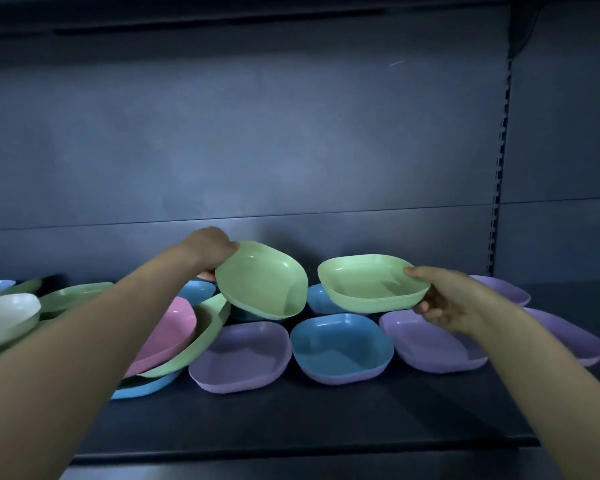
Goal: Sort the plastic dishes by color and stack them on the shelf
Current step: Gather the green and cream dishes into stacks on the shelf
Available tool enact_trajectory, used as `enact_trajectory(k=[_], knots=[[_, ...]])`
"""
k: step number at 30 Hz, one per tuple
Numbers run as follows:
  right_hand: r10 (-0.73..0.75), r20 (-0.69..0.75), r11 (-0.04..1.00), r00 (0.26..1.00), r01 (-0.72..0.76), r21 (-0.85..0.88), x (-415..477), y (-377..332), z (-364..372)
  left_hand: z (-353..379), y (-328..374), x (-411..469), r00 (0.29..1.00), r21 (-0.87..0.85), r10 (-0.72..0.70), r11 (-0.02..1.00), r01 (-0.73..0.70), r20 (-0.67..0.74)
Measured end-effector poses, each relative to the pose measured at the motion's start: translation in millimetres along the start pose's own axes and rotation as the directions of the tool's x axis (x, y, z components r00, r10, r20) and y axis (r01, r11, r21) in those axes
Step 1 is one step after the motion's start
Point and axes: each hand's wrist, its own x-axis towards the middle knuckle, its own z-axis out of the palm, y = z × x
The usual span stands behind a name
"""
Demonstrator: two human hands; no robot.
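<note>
Your left hand [210, 249] grips the tilted green dish [262, 280], fingers wrapped over its left rim. Your right hand [444, 299] pinches the level green dish [371, 284], thumb on the rim, fingers curled beneath. Both dishes hang above the shelf [326, 417], rims nearly meeting. Below lie a purple dish [241, 356], a blue dish [342, 348] and a pink dish [167, 334], all smooth rounded-square plastic. Bare dark shelf runs along the front edge.

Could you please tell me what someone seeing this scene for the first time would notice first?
The eye goes first to two green dishes held up mid-frame: a tilted one gripped by the left hand, and a level one in the right hand. Below them, purple, blue and pink dishes lie scattered along the dark shelf, with a messy overlapping pile at the left.
</note>
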Motion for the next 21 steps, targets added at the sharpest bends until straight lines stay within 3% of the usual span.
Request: enact_trajectory(k=[5,11,21], knots=[[0.003,-0.052,1.000,0.999,-0.003,0.006,16.4,1.8,20.6,7.4,-14.5,41.4,0.990,-0.009,0.125,0.992,-0.125,0.072],[0.017,-0.128,1.000,0.992,-0.016,0.013,36.3,5.3,36.2,27.7,-17.1,83.7,0.965,0.185,0.250,0.947,-0.262,0.082],[0.008,-0.182,0.996,0.983,-0.023,-0.083,43.2,14.1,51.0,65.7,-42.8,113.3,0.931,0.355,0.323,0.861,-0.363,0.168]])
